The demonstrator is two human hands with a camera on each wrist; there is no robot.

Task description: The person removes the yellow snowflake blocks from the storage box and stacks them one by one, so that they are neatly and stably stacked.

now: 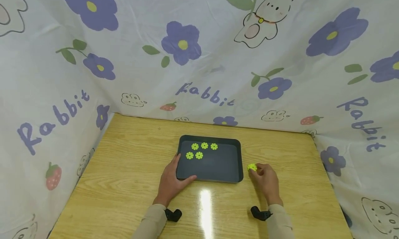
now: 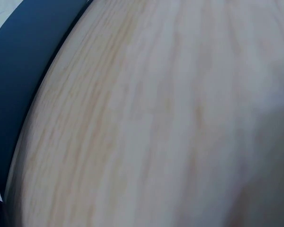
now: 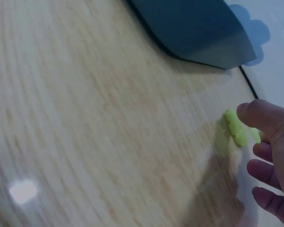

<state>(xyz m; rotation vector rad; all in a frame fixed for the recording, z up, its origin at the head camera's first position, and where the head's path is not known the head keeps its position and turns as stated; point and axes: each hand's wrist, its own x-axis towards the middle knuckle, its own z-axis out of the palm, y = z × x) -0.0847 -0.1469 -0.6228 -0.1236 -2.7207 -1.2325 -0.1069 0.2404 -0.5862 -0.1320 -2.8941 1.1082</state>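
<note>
A dark grey rectangular baking tray [image 1: 215,168] lies on the table, its wall also seen in the left wrist view [image 2: 31,66]. Inside, several yellow-green notched plastic discs [image 1: 198,155] form two rows toward the back left. My left hand [image 1: 170,182] spans the tray's front left corner, fingers along the left side and thumb at the front rim. Right of the tray, my right hand [image 1: 267,180] pinches a notched plastic disc [image 1: 252,167] between thumb and fingers. The right wrist view shows yellow-green pieces [image 3: 236,128] at the fingertips, partly hidden by the thumb.
The wooden table [image 1: 134,152] meets a hanging white cloth [image 1: 205,72] printed with flowers and rabbits at its back and sides. A black wrist device [image 1: 173,215] sits on the left wrist, and another black device [image 1: 260,213] on the right.
</note>
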